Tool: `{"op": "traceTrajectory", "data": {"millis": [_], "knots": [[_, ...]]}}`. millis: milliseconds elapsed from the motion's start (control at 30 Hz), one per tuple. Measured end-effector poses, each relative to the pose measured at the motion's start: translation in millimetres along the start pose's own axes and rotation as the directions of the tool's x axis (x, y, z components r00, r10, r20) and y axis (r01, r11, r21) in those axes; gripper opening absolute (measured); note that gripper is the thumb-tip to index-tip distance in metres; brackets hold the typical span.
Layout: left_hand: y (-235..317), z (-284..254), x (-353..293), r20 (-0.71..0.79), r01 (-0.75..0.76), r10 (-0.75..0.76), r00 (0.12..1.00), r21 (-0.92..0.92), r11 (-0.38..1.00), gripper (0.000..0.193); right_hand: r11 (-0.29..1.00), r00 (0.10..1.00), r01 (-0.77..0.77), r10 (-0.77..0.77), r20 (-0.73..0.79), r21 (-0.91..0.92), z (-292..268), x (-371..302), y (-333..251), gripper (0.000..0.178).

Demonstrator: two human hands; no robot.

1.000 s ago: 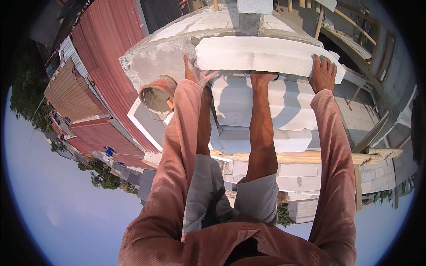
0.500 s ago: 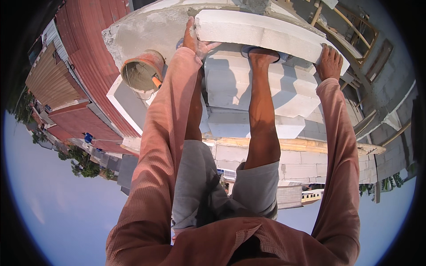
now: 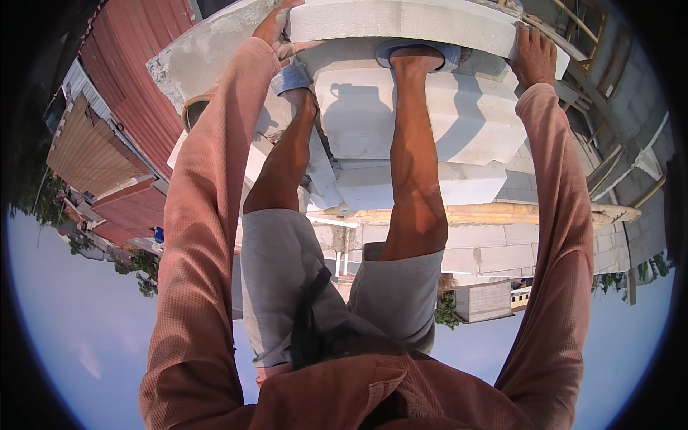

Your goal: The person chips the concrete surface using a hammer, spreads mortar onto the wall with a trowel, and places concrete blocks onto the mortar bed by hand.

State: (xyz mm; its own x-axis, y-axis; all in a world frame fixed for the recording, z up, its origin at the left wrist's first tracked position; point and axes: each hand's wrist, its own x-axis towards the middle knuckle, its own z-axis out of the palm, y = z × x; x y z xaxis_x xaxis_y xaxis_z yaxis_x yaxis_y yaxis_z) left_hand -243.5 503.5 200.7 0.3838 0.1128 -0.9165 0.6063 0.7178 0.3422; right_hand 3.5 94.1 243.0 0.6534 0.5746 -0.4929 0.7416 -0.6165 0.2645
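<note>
A long white aerated concrete block [image 3: 401, 21] lies crosswise at the far side, past my feet. My left hand [image 3: 276, 32] grips its left end, with the thumb stretched along the near face. My right hand [image 3: 534, 54] is wrapped over its right end, fingers on top. Whether the block rests fully on the surface below cannot be made out. Nearer to me are more white blocks [image 3: 351, 125], partly in shadow. My feet, in blue sandals [image 3: 292, 77], stand between the held block and these.
A mortar bucket [image 3: 193, 113] is mostly hidden behind my left sleeve. A rough cement slab [image 3: 188, 61] lies at far left, above a red metal roof [image 3: 132, 57] lower down. Bamboo poles [image 3: 494, 213] cross below the blocks. Timber and grey walls [image 3: 631, 136] stand at right.
The block and both hands sit farther up in the view. My left foot now shows clearly, while the bucket has become mostly covered by my left arm. Both hands keep their grip.
</note>
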Motion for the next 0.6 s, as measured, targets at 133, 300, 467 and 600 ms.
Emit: {"op": "traceTrajectory", "data": {"millis": [133, 300, 467, 600], "knots": [[15.5, 18.3, -19.0, -0.106, 0.170, -0.178, 0.978, -0.088, 0.982, 0.059, 0.999, 1.000, -0.014, 0.014, 0.009, -0.037, 4.5, -6.8, -3.5, 0.067], [24.7, 19.6, -23.7, -0.121, 0.123, -0.134, 0.984, -0.094, 0.988, 0.059, 0.999, 0.997, -0.036, 0.035, 0.075, 0.007, -16.2, -4.2, -10.5, 0.067], [29.4, 22.1, -17.0, -0.177, 0.162, -0.173, 0.969, -0.074, 0.984, 0.052, 0.998, 0.995, -0.060, 0.060, 0.079, -0.008, -12.7, -5.4, -7.8, 0.066], [37.7, 11.8, -5.4, -0.166, 0.207, -0.215, 0.962, -0.068, 0.976, 0.049, 0.996, 0.991, -0.088, 0.085, 0.099, 0.027, -21.1, 0.6, -15.5, 0.061]]}}
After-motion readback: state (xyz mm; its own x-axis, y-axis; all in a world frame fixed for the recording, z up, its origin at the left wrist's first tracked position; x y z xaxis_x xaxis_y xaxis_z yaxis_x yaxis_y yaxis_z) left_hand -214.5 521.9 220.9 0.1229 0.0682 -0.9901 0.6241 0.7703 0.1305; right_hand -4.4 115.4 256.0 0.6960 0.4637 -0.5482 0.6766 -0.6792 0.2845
